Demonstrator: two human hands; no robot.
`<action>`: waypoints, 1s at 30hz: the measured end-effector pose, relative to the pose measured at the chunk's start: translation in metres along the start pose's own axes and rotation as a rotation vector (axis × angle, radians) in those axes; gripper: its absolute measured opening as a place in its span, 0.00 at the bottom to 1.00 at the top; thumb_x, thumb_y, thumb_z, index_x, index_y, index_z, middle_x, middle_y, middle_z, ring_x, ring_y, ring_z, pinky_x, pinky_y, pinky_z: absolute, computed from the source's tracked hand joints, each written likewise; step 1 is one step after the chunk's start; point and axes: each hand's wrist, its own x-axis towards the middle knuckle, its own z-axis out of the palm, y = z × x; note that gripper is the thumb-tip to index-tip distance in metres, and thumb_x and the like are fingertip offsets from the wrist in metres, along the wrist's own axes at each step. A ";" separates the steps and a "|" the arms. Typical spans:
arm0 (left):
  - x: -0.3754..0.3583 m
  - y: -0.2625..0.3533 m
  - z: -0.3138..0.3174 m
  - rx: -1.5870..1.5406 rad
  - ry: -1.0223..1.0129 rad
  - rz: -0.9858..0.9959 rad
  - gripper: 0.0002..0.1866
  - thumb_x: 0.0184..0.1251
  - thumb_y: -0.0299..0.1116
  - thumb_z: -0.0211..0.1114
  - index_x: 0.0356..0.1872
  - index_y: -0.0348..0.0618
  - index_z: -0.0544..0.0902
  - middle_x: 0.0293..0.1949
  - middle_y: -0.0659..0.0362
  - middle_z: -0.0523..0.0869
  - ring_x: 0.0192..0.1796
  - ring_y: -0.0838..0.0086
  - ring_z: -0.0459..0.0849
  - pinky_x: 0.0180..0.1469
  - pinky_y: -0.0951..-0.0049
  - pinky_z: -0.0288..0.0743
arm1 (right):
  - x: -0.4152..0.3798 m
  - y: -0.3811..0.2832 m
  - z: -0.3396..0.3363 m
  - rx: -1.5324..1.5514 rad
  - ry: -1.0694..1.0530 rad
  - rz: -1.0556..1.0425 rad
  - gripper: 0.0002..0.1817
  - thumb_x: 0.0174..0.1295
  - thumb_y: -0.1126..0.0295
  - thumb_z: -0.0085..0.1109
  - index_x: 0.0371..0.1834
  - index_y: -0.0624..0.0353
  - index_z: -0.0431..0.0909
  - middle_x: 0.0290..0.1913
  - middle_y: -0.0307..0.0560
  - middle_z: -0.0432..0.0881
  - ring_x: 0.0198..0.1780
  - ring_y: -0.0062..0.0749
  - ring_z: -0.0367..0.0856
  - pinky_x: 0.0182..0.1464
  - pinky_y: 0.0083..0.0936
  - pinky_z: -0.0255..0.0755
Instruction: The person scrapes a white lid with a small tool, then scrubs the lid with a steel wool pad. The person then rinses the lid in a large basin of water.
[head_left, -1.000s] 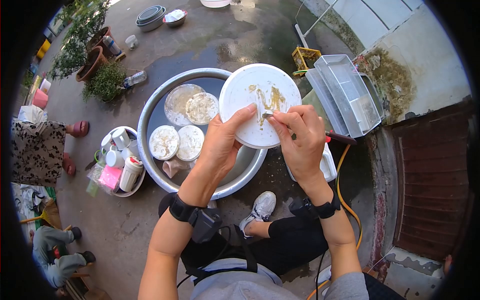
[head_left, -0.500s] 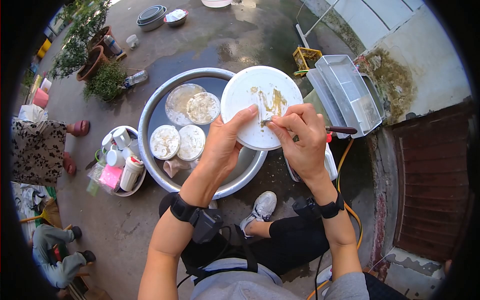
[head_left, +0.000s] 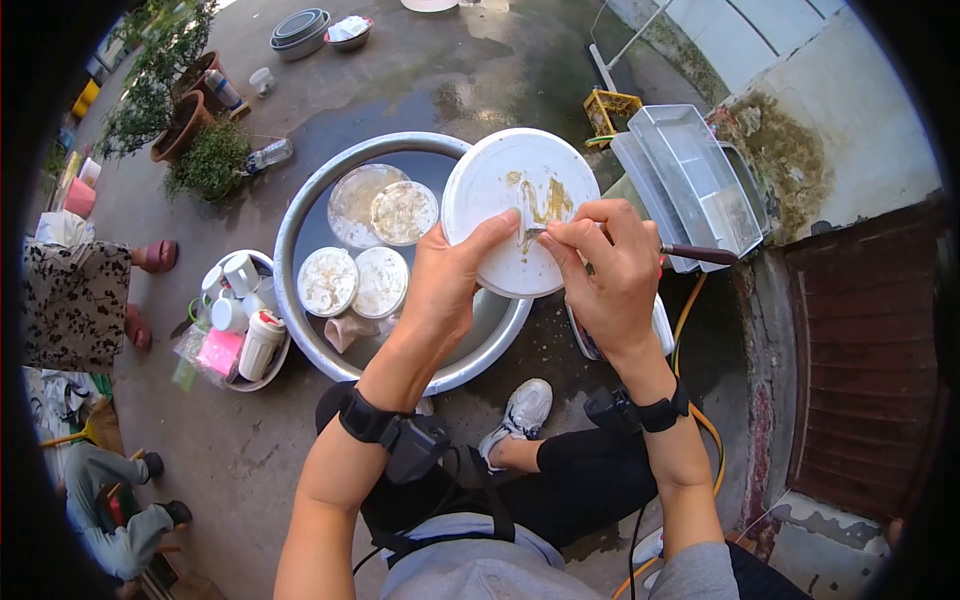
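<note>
A round white plastic lid (head_left: 510, 180) with yellow-brown residue on its face is tilted up in front of me, over the basin's right side. My left hand (head_left: 450, 275) is closed on its lower left edge, thumb on top. In my right hand (head_left: 605, 260) is a knife (head_left: 700, 254); its dark handle sticks out to the right, and the fingers hide most of the blade. The metal tip touches the lid beside the residue. Behind the lid stands a large metal basin (head_left: 290, 270) of water, where several stained round lids (head_left: 328, 282) lie, along with a pinkish cloth (head_left: 345, 332).
Left of the basin is a bowl (head_left: 262, 384) of white cups, a tumbler and a pink item. Clear plastic containers (head_left: 690, 180) and a yellow crate (head_left: 612, 115) stand at right, near an orange hose (head_left: 685, 330). Potted plants (head_left: 205, 160) and two other people's legs (head_left: 115, 500) are at left.
The knife's tip has shifted slightly up on the lid, and its handle has swung a little to the right. My left hand keeps its hold on the lid.
</note>
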 end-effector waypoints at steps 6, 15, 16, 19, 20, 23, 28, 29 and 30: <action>0.000 -0.001 -0.001 0.022 0.016 0.011 0.21 0.65 0.29 0.70 0.58 0.35 0.79 0.51 0.52 0.86 0.51 0.71 0.87 0.53 0.70 0.82 | -0.002 -0.001 -0.002 0.010 -0.073 -0.051 0.09 0.50 0.67 0.74 0.32 0.49 0.82 0.36 0.35 0.77 0.36 0.30 0.77 0.38 0.31 0.60; 0.003 0.000 -0.003 -0.008 0.037 0.001 0.21 0.65 0.29 0.70 0.57 0.34 0.79 0.50 0.52 0.87 0.49 0.71 0.87 0.51 0.70 0.83 | -0.003 0.002 -0.001 0.064 -0.104 -0.038 0.10 0.49 0.67 0.75 0.31 0.50 0.82 0.35 0.35 0.77 0.37 0.30 0.77 0.37 0.31 0.60; 0.002 0.000 -0.002 -0.008 0.036 0.000 0.21 0.65 0.29 0.70 0.57 0.34 0.79 0.50 0.52 0.87 0.49 0.71 0.87 0.51 0.70 0.83 | -0.003 0.002 0.000 0.063 -0.104 -0.038 0.10 0.49 0.67 0.75 0.31 0.50 0.82 0.35 0.35 0.77 0.37 0.30 0.77 0.37 0.31 0.60; 0.002 -0.002 0.000 0.000 0.051 0.010 0.22 0.65 0.30 0.71 0.58 0.34 0.78 0.50 0.52 0.87 0.49 0.70 0.88 0.51 0.70 0.84 | -0.004 0.002 0.004 0.022 -0.017 0.053 0.09 0.50 0.67 0.75 0.32 0.50 0.83 0.35 0.35 0.77 0.36 0.31 0.76 0.37 0.31 0.60; 0.002 -0.003 0.000 -0.036 0.061 0.014 0.22 0.65 0.30 0.71 0.58 0.34 0.78 0.51 0.51 0.87 0.49 0.70 0.88 0.51 0.70 0.84 | -0.005 0.002 0.004 0.028 -0.017 0.078 0.09 0.51 0.67 0.74 0.32 0.50 0.83 0.35 0.36 0.77 0.36 0.31 0.76 0.37 0.31 0.60; 0.002 -0.003 0.001 -0.091 0.068 0.032 0.23 0.65 0.30 0.70 0.59 0.35 0.77 0.52 0.51 0.86 0.50 0.70 0.87 0.52 0.70 0.84 | -0.006 0.000 0.007 0.035 0.000 0.097 0.08 0.52 0.67 0.74 0.33 0.51 0.83 0.35 0.36 0.77 0.35 0.31 0.76 0.36 0.31 0.60; -0.002 -0.009 0.007 -0.146 0.082 0.049 0.23 0.67 0.31 0.70 0.60 0.37 0.76 0.54 0.53 0.84 0.53 0.71 0.86 0.55 0.70 0.83 | -0.006 -0.003 0.011 -0.031 0.046 0.174 0.08 0.55 0.67 0.72 0.35 0.51 0.82 0.37 0.37 0.77 0.35 0.32 0.76 0.35 0.31 0.61; -0.003 -0.010 0.008 -0.176 0.089 0.043 0.23 0.67 0.31 0.69 0.60 0.37 0.75 0.55 0.54 0.84 0.54 0.71 0.85 0.56 0.70 0.82 | -0.008 -0.004 0.013 -0.039 0.057 0.192 0.08 0.55 0.67 0.72 0.35 0.51 0.82 0.37 0.37 0.77 0.35 0.32 0.76 0.35 0.31 0.62; -0.003 -0.011 0.009 -0.206 0.094 0.036 0.22 0.68 0.31 0.68 0.61 0.37 0.75 0.55 0.54 0.84 0.55 0.72 0.85 0.58 0.70 0.81 | -0.008 -0.005 0.015 -0.049 0.068 0.210 0.08 0.56 0.67 0.72 0.35 0.51 0.82 0.37 0.37 0.77 0.35 0.33 0.76 0.35 0.32 0.62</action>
